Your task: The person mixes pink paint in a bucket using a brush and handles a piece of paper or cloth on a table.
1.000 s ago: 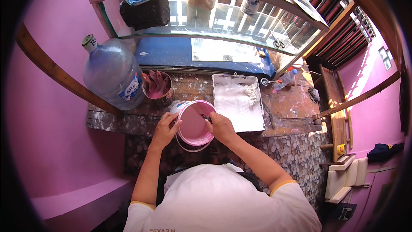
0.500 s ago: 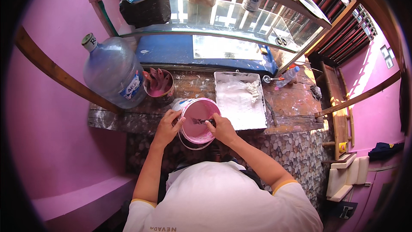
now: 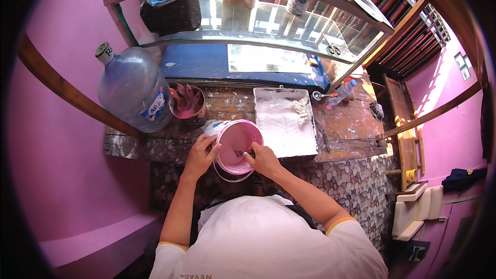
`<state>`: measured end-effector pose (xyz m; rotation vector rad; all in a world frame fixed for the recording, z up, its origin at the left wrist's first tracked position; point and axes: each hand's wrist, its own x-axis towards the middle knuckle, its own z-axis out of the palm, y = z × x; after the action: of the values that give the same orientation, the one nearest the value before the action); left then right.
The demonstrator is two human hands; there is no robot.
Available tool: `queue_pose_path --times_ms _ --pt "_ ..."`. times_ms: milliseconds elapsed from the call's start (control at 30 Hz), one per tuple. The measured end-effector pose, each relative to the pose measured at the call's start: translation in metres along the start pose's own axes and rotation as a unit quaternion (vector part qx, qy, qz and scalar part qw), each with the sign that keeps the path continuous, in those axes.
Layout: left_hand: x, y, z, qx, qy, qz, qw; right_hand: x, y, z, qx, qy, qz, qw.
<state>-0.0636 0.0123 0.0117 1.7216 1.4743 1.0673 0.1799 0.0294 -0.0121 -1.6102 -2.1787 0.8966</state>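
The left hand (image 3: pixel 200 151) grips the near left rim of a bucket (image 3: pixel 236 147) of pink paint, fingers curled over the edge; the right hand (image 3: pixel 264 158) is closed on a small dark tool dipped inside, at the bucket's right rim; the bucket sits at the worktop's front edge, between both hands. Beyond the right hand lies a white rectangular tray (image 3: pixel 285 120); beyond the left, a smaller pink-stained pot (image 3: pixel 187 105) and a big clear water jug (image 3: pixel 133 89) bearing a blue-and-white label.
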Motion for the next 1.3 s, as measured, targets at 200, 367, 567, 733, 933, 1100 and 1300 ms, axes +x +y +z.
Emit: queue_pose_path --times_ms 200,367,567,733,933,1100,1300 --pt "-0.002 -0.003 -0.003 -0.005 0.000 -0.008 1.000 0.006 0.002 0.001 0.079 0.051 0.003 0.996" --pt "-0.006 -0.006 -0.005 0.017 0.011 0.007 1.000 0.014 0.008 -0.006 -0.017 0.131 -0.101 0.986" --pt "-0.006 -0.003 0.001 -0.002 0.012 -0.006 1.000 0.005 0.013 0.003 -0.057 0.088 -0.074 0.992" --pt "-0.006 -0.001 -0.002 -0.002 0.006 -0.017 1.000 -0.002 0.006 0.012 0.040 0.044 -0.007 0.998" --pt "-0.008 -0.005 -0.005 0.012 0.017 -0.007 1.000 0.005 -0.001 0.009 0.117 0.032 0.036 0.992" --pt "-0.009 -0.003 -0.007 0.011 0.019 -0.018 1.000 0.012 -0.001 -0.005 0.024 0.114 -0.066 0.991" --pt "-0.009 -0.005 -0.004 0.009 0.022 -0.016 1.000 0.009 0.002 -0.006 -0.056 0.024 -0.032 0.998"
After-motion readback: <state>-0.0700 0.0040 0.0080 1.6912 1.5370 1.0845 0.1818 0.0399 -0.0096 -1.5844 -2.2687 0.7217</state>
